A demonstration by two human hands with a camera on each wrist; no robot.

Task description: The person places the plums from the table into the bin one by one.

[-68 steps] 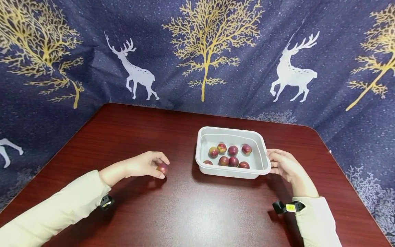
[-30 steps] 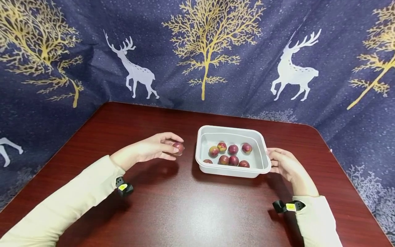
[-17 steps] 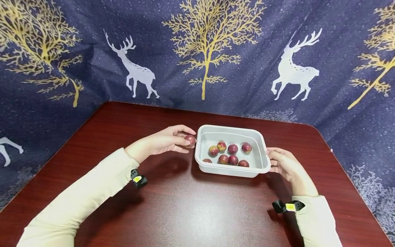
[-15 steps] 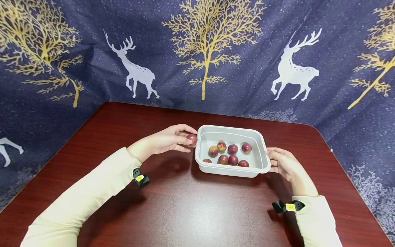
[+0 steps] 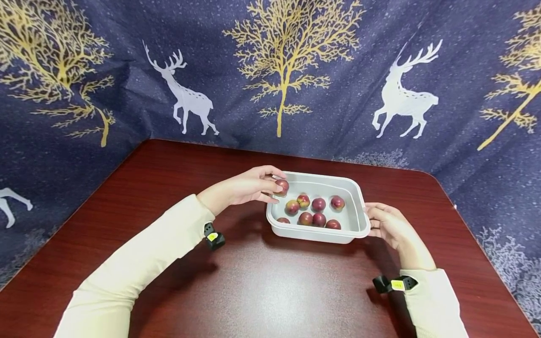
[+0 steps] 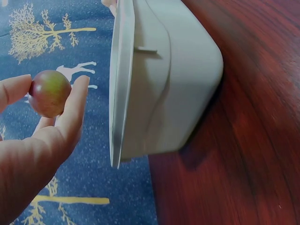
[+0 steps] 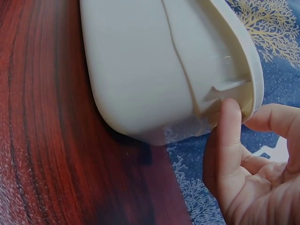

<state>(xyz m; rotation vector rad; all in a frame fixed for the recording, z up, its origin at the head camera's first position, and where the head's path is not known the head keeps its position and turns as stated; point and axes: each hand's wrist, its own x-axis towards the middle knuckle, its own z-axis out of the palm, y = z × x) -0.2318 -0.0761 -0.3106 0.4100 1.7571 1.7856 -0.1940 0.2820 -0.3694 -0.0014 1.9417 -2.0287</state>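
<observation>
Between thumb and fingers, my left hand (image 5: 250, 186) pinches a red plum (image 5: 281, 187) over the left rim of a white plastic tub (image 5: 313, 233). In the left wrist view that plum (image 6: 49, 93) shows a yellow-green patch and is clear of the tub wall (image 6: 154, 89). Several red and yellowish plums (image 5: 319, 219) lie loose on the tub's floor; one at the front left is partly hidden by the front wall. My right hand (image 5: 393, 226) grips the tub's right rim. The right wrist view shows fingers (image 7: 229, 126) beneath that rim and the thumb against it.
The tub stands on a dark red wooden table (image 5: 270, 286). Behind the table hangs a blue cloth (image 5: 245, 70) with white deer and golden trees. A black strap camera (image 5: 213, 237) sits on the left wrist, another wrist camera (image 5: 393, 284) on the right.
My left hand has lifted the plum from the table at the left and carried it right and farther back, over the tub's rim. My right hand and the tub have stayed in place.
</observation>
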